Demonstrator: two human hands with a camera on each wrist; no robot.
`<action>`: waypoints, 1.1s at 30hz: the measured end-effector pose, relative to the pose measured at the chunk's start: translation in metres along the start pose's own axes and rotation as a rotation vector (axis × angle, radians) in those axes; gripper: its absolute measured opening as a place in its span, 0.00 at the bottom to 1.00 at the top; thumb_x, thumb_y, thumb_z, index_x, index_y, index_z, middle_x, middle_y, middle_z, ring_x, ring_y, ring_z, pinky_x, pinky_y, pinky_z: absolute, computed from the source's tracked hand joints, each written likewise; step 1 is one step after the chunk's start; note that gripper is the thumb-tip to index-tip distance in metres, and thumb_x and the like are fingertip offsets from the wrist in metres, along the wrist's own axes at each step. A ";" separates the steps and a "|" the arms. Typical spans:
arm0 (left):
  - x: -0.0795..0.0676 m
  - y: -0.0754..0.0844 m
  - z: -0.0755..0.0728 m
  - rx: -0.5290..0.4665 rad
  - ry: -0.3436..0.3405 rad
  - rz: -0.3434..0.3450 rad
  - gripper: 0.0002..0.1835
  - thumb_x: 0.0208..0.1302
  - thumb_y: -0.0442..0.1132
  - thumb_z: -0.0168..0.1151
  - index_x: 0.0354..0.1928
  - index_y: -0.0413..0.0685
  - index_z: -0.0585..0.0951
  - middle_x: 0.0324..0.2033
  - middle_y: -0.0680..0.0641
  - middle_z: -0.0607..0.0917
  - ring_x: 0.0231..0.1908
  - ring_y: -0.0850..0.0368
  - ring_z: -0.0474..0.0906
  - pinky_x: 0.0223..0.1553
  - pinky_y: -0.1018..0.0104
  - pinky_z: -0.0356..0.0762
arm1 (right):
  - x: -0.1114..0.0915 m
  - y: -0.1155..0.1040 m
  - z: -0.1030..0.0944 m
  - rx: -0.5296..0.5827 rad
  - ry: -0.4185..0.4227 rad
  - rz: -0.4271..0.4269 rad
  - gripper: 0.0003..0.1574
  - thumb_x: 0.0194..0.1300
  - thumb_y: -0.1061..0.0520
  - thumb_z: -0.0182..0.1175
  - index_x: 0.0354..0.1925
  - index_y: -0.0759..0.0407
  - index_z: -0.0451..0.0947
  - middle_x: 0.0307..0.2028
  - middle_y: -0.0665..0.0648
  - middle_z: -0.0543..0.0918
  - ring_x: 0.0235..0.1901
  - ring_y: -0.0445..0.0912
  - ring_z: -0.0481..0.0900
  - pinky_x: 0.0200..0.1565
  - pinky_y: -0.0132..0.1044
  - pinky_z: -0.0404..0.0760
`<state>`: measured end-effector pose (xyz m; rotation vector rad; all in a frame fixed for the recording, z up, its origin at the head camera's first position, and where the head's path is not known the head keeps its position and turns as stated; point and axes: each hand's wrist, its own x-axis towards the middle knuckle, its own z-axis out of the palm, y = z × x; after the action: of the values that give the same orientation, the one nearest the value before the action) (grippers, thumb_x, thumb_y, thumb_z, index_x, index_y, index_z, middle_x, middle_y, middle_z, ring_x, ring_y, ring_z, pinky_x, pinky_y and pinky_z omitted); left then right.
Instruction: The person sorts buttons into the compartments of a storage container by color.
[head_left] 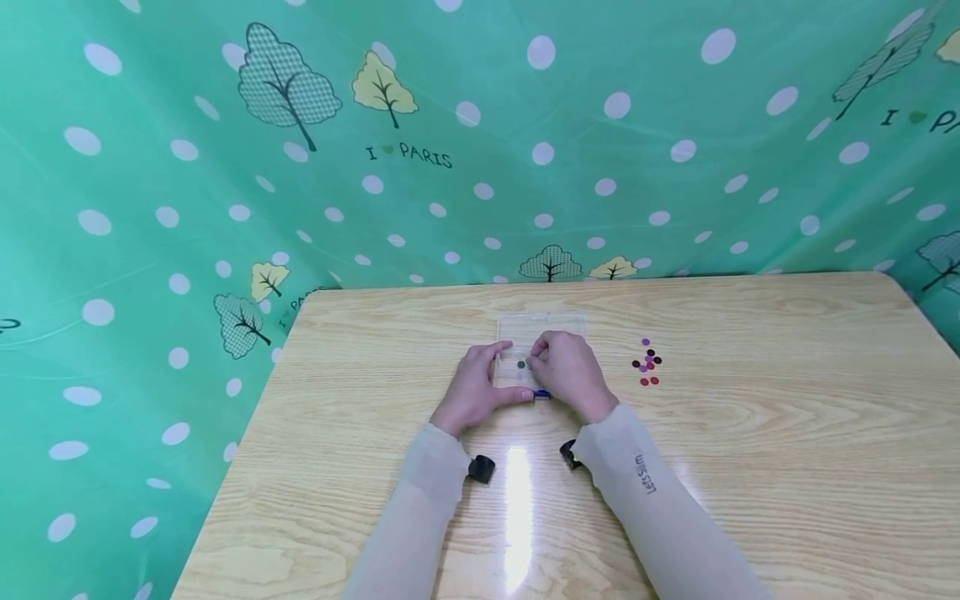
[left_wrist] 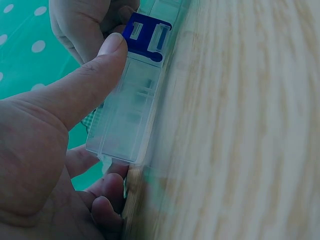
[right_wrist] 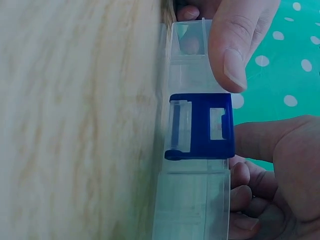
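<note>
A clear plastic compartment box (head_left: 542,321) with a blue latch (right_wrist: 205,126) on its front lies on the table. My left hand (head_left: 477,387) grips the box at its left side, thumb along the front beside the latch and other fingers curled around the left end (left_wrist: 75,110). A small green disc (head_left: 521,364) shows at the box, between the two hands. Over the right part of the box is my right hand (head_left: 567,367), fingers bent and the thumb close to the index finger. Whether it pinches something there, I cannot tell.
To the right of the box, several small purple, black and red discs (head_left: 648,359) lie loosely on the wooden table (head_left: 750,433). Behind the table hangs a green dotted curtain (head_left: 480,167). Both wrists carry black camera mounts (head_left: 482,469).
</note>
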<state>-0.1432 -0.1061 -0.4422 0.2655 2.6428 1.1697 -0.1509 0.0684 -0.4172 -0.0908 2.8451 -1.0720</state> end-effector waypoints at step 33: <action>0.001 0.001 0.001 0.013 -0.006 -0.031 0.50 0.49 0.57 0.79 0.74 0.58 0.68 0.66 0.42 0.70 0.63 0.45 0.68 0.65 0.49 0.67 | -0.005 0.008 -0.021 0.034 -0.003 0.020 0.07 0.68 0.55 0.66 0.39 0.57 0.81 0.28 0.54 0.76 0.26 0.47 0.71 0.30 0.40 0.72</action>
<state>-0.1435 -0.1050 -0.4421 0.2293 2.6409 1.1403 -0.1480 0.0886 -0.4068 -0.0608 2.8179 -1.1148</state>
